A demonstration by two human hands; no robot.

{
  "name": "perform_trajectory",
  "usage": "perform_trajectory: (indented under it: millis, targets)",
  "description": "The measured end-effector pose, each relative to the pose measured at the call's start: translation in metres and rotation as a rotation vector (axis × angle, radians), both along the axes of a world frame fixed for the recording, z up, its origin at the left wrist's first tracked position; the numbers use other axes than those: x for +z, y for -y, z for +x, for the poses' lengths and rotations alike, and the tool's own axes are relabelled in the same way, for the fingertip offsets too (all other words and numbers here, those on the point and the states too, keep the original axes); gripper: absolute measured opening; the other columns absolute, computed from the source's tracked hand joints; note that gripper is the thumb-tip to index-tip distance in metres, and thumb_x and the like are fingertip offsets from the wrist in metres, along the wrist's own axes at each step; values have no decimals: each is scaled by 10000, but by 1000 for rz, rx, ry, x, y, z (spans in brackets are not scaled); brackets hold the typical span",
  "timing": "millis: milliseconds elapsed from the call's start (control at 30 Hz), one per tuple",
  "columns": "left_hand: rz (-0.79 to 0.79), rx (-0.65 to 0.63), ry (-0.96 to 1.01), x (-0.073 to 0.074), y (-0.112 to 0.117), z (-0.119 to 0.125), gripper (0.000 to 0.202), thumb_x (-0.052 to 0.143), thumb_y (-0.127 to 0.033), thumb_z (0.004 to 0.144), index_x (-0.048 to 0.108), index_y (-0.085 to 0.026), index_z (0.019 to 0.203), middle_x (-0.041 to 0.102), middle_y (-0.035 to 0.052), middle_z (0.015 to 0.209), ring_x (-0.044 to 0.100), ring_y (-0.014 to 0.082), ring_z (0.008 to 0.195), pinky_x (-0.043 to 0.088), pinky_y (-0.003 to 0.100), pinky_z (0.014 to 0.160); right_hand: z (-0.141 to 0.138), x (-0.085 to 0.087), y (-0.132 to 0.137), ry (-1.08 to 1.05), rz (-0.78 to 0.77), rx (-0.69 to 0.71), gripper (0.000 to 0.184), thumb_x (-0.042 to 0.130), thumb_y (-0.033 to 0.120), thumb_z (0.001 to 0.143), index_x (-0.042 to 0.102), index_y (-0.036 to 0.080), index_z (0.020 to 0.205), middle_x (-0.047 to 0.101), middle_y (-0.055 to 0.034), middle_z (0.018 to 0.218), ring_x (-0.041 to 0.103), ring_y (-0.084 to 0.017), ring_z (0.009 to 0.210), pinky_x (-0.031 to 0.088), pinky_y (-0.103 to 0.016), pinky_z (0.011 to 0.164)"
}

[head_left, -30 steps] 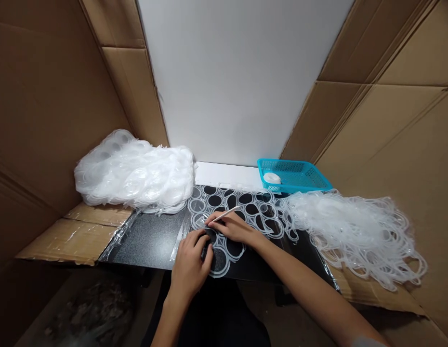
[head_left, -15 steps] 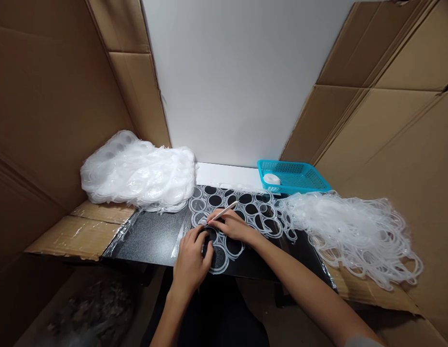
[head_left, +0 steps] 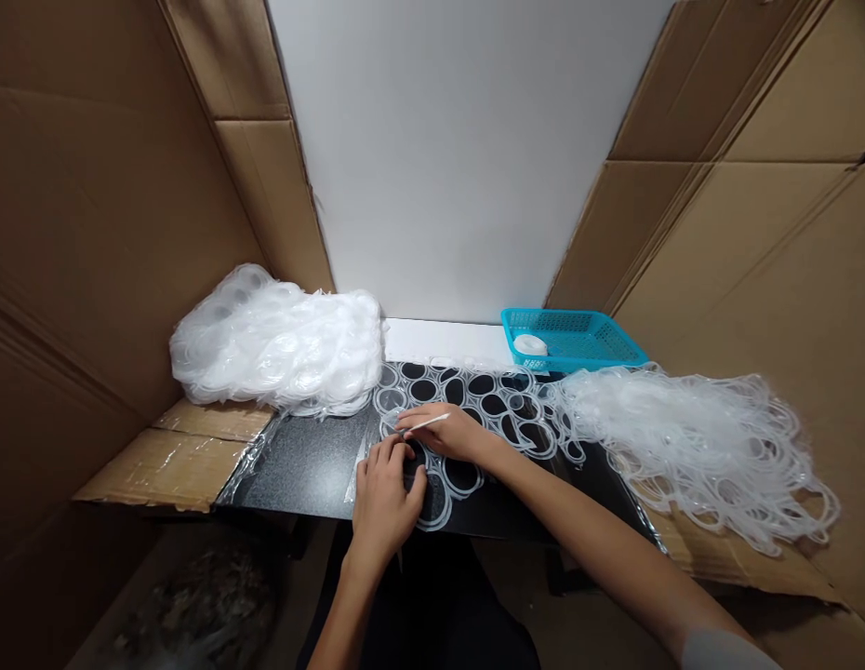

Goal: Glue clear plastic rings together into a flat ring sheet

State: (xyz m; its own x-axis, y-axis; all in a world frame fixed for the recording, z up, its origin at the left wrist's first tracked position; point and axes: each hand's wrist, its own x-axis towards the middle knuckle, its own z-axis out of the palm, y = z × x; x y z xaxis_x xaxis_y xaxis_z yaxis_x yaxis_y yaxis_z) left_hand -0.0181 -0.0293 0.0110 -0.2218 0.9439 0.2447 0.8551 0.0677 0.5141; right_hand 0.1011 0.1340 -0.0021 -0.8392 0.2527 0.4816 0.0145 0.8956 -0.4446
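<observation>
A clear plastic sheet of punched rings [head_left: 488, 409] lies on a black speckled board [head_left: 299, 461]. My right hand [head_left: 453, 435] pinches a thin pale stick [head_left: 427, 424], its tip pointing left onto a ring near the sheet's left edge. My left hand [head_left: 385, 498] rests curled on the sheet just below that spot, fingertips pressing the film next to the stick's tip. Whether anything lies under those fingers is hidden.
A heap of white plastic discs [head_left: 279, 349] sits at the left on cardboard [head_left: 174, 456]. A tangle of clear ring offcuts [head_left: 690, 442] lies at the right. A blue basket [head_left: 572, 340] holding a white roll [head_left: 530, 345] stands at the back. Cardboard walls enclose both sides.
The stick has tipped lower, from slanting up to nearly flat. My left hand's fingers have shifted slightly up toward its tip. The view has drifted a little.
</observation>
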Motion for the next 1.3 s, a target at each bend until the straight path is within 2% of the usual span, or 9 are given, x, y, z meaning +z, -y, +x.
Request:
perform_trajectory:
  millis: [133,267,400,467,600,733,900,1167,1300]
  targets:
    - [8,-10,9,-1,1,-4,69,598,-239,970,617,-232,1036,676,84,1308,596,314,1265,457,511,1034,-5,-2,-2,20,100,51,289,485,244,1098,759,211,1184,804,-102,1164,756,-202,982,578,-334,894]
    - [2,-16,6,-2,1,-3,62,604,-224,973,616,-231,1033,674,84,1323,597,310,1263,460,506,1026,-6,8,-1,97,82,28,259,517,220,1079,769,200,1137,811,-98,1106,745,-203,940,550,-327,875]
    - [60,-7,-50,-7,5,1,123,591,-218,986,641,-230,1098,678,89,1353,592,309,1290,467,503,1031,-11,30,-8,247,-137,-5,236,572,247,1057,799,198,1019,808,-64,928,725,-188,838,531,-297,796]
    - [92,6,-97,-10,8,2,153,578,-222,995,657,-225,1126,677,93,1379,586,311,1304,471,504,1037,-15,37,-15,286,-287,-23,204,626,281,1033,811,199,1002,816,-61,964,732,-196,888,544,-310,846]
    - [78,-3,-180,-13,12,3,253,610,-259,982,669,-234,1226,644,76,1477,563,336,1318,466,527,1066,-18,33,-21,299,-438,-109,213,661,334,1008,831,220,949,812,-71,1129,703,-262,1137,523,-400,1038]
    - [-2,-21,-243,-11,9,6,379,603,-330,995,631,-227,1359,585,87,1555,551,367,1307,457,568,1072,-12,25,-15,208,-501,-55,210,626,280,1017,811,215,943,800,-61,1068,727,-223,1029,552,-356,973]
    - [-72,-21,-255,-9,2,8,434,567,-368,1017,607,-175,1404,524,139,1595,548,384,1271,465,569,1062,-7,24,-11,143,-418,39,239,602,268,1031,785,188,898,786,-59,985,715,-189,906,573,-301,840]
    - [-25,-86,-178,-4,0,6,273,566,-317,1025,643,-240,1275,640,81,1433,585,316,1184,487,485,965,-11,3,-14,12,-87,29,262,553,268,1067,801,184,1058,790,-121,1161,748,-218,1008,593,-337,890]
    - [9,-88,-137,-5,5,4,188,564,-283,1023,654,-234,1181,663,79,1354,600,302,1158,484,463,943,-13,3,-16,11,57,-35,238,567,245,1070,776,190,1171,794,-117,1205,743,-237,1083,569,-368,966]
